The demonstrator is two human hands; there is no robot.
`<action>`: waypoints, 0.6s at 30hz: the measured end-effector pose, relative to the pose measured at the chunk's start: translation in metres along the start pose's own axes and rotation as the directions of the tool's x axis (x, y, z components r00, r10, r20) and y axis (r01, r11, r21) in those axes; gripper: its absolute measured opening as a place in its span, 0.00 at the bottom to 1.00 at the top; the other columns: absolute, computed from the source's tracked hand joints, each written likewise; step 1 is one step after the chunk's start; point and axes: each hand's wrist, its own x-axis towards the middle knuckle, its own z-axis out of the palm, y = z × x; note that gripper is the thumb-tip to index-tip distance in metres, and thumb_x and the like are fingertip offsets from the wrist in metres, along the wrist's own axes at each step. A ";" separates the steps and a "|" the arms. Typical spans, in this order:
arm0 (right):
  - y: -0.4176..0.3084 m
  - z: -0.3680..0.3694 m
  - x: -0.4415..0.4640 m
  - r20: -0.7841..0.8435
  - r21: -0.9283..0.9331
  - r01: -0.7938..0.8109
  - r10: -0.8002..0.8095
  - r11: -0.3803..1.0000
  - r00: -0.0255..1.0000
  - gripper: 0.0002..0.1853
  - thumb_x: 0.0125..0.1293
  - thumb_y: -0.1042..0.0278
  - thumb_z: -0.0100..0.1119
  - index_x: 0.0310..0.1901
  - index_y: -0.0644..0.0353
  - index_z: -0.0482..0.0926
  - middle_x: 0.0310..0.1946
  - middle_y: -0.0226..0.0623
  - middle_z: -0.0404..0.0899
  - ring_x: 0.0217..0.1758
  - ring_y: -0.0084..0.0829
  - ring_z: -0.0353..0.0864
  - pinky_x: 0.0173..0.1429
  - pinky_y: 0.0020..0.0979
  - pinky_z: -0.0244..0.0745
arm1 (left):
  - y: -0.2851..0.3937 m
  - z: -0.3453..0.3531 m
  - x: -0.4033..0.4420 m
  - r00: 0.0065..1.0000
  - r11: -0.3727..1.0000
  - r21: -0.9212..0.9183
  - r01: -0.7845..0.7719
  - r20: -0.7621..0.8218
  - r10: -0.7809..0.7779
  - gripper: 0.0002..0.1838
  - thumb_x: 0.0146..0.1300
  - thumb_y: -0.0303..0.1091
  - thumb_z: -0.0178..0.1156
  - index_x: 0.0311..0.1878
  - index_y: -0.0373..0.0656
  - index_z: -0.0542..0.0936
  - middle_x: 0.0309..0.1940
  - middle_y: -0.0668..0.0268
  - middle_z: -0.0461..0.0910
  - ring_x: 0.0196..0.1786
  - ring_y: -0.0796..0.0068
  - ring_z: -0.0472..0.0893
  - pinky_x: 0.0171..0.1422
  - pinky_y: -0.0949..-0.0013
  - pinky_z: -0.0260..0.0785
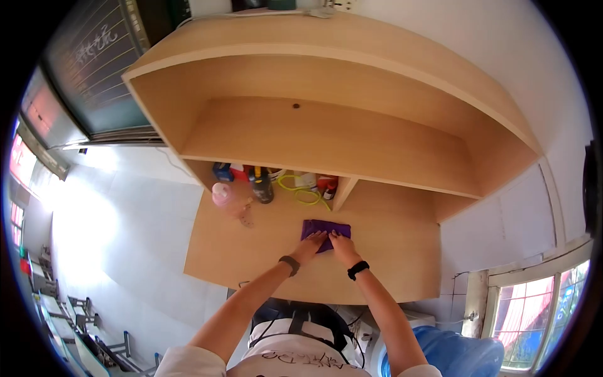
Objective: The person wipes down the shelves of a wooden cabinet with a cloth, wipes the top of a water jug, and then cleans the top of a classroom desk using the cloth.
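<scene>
A folded purple cloth (321,225) lies on the wooden desk (389,257) near its middle. My left hand (309,244) rests on the cloth's left part, fingers stretched out over the fabric. From the right, my right hand (343,246) bears on the same cloth, its fingers bent and drawn together at the fabric. The fingertips of both hands come close to each other at the cloth's middle. A dark band is on each wrist.
Behind the hands stand a pink bottle (227,199), a dark bottle (261,185) and a yellow-green cord (308,200). A wooden shelf (326,135) overhangs the desk. Blue water jugs (455,352) are at lower right, stacked desks (69,320) at lower left.
</scene>
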 end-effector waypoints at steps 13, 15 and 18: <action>-0.108 0.008 -0.002 0.249 -0.070 0.526 -0.496 0.847 0.832 0.33 0.49 0.69 0.64 0.59 0.71 0.70 0.60 0.54 0.72 0.54 0.42 0.80 0.54 0.40 0.78 | -0.012 -0.021 -0.165 0.990 0.979 -0.153 0.138 0.002 -0.140 0.40 0.57 0.28 0.60 0.73 0.35 0.55 0.74 0.52 0.54 0.77 0.57 0.53 0.80 0.58 0.47; -0.136 0.021 0.002 0.272 -0.045 0.572 -0.541 0.819 0.796 0.36 0.49 0.67 0.66 0.62 0.69 0.67 0.62 0.53 0.70 0.57 0.44 0.78 0.56 0.40 0.78 | -0.023 -0.016 -0.201 0.981 0.965 -0.186 0.185 -0.018 -0.192 0.41 0.57 0.29 0.60 0.73 0.35 0.55 0.75 0.53 0.53 0.77 0.58 0.52 0.80 0.59 0.47; -0.176 0.046 0.011 0.241 0.003 0.651 -0.632 0.759 0.737 0.40 0.50 0.65 0.67 0.65 0.69 0.63 0.65 0.53 0.67 0.61 0.46 0.74 0.57 0.40 0.77 | -0.023 -0.039 -0.256 0.964 0.961 -0.111 0.253 -0.050 -0.260 0.41 0.56 0.31 0.62 0.73 0.36 0.56 0.74 0.53 0.54 0.77 0.58 0.53 0.79 0.60 0.48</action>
